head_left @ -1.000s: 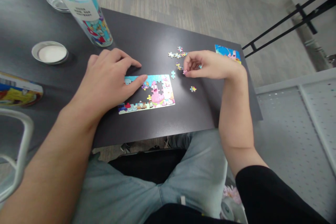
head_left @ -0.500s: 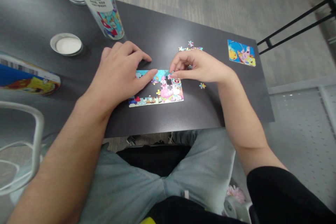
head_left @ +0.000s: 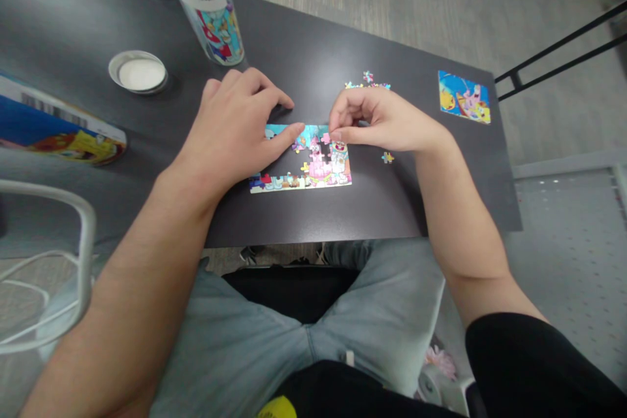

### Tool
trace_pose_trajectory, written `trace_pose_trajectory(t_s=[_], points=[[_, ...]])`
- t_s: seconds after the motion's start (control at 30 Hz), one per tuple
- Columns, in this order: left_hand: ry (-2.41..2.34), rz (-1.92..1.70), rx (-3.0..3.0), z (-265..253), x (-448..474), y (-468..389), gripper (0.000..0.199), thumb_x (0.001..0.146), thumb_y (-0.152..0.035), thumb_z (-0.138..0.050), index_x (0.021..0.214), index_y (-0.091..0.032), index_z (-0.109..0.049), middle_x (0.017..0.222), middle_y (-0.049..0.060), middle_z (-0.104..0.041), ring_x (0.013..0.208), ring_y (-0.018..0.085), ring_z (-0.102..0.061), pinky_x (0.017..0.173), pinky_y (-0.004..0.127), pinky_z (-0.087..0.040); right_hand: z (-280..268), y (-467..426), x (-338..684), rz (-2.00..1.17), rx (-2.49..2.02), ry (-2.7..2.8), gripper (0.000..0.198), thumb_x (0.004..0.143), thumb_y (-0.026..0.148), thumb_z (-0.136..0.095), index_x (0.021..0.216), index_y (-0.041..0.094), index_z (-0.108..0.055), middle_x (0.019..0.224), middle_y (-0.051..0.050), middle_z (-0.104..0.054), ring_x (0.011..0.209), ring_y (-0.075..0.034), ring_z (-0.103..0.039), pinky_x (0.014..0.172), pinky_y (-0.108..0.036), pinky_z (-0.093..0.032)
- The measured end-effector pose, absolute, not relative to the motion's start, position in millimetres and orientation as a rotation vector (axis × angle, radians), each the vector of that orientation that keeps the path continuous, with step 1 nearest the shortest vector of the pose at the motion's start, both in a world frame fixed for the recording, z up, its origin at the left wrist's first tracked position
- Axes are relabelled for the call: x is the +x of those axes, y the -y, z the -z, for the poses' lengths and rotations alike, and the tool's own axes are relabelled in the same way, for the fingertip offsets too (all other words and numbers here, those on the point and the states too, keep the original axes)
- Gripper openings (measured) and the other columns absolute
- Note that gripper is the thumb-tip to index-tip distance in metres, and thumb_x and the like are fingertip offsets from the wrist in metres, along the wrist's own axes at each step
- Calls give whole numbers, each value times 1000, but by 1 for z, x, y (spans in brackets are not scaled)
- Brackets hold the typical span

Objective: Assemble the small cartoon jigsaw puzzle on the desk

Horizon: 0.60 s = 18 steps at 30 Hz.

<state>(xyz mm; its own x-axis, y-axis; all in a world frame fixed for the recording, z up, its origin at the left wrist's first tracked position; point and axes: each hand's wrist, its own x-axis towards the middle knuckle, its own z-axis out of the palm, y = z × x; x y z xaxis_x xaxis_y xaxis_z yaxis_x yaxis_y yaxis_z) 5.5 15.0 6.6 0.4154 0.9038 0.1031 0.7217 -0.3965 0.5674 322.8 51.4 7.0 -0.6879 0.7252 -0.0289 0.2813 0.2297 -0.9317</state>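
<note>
A partly assembled jigsaw puzzle (head_left: 321, 172) of cartoon figures lies on the dark table, with gaps in its middle and left parts. My left hand (head_left: 240, 124) rests flat along its left side, fingers apart, the thumb lying over the upper left part. At the upper right of the puzzle, my right hand (head_left: 365, 119) is closed in a pinch. A small pink puzzle piece (head_left: 325, 138) shows at its fingertips, beside an open gap; whether it is seated I cannot tell. Right of the puzzle lies one loose piece (head_left: 387, 157). More loose pieces (head_left: 368, 78) lie behind my right hand, partly hidden.
A picture card (head_left: 464, 97) lies at the table's right end. A clear printed canister (head_left: 215, 19) stands behind my left hand, with two round metal lids (head_left: 138, 72) near it. Further left are a printed tube (head_left: 63, 127) and a white curved frame (head_left: 85, 241).
The whole view has shifted slightly, so the table things sit further right. My right fingertips stay at the upper right of the puzzle with the pink piece. My left hand rests as before.
</note>
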Motion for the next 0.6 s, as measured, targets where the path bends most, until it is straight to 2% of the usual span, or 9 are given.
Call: trace_pose_trajectory(t_s=[0.2, 0.37, 0.6], points=[[-1404, -525, 2210, -13, 7, -13, 56, 108, -76, -63, 141, -41, -91, 153, 15, -77, 156, 55, -57, 132, 82, -38, -8, -52, 322, -1516, -918, 2073, 48, 99, 58, -115, 110, 24, -83, 102, -4, -90, 90, -19, -78, 84, -33, -65], [-1401, -461, 2215, -20, 7, -10, 66, 111, -79, -56, 151, -39, -91, 153, 14, -78, 159, 54, -53, 129, 76, -38, -17, -47, 321, -1493, -1021, 2136, 41, 99, 58, -113, 112, 26, -91, 103, -5, -93, 96, -23, -80, 87, -36, -67], [-1437, -443, 2239, -20, 9, -12, 67, 109, -80, -55, 150, -44, -94, 155, 15, -82, 163, 59, -59, 131, 82, -40, -19, -45, 319, -1520, -1012, 2181, 43, 99, 60, -113, 115, 24, -95, 108, -8, -96, 100, -25, -85, 86, -35, -69]])
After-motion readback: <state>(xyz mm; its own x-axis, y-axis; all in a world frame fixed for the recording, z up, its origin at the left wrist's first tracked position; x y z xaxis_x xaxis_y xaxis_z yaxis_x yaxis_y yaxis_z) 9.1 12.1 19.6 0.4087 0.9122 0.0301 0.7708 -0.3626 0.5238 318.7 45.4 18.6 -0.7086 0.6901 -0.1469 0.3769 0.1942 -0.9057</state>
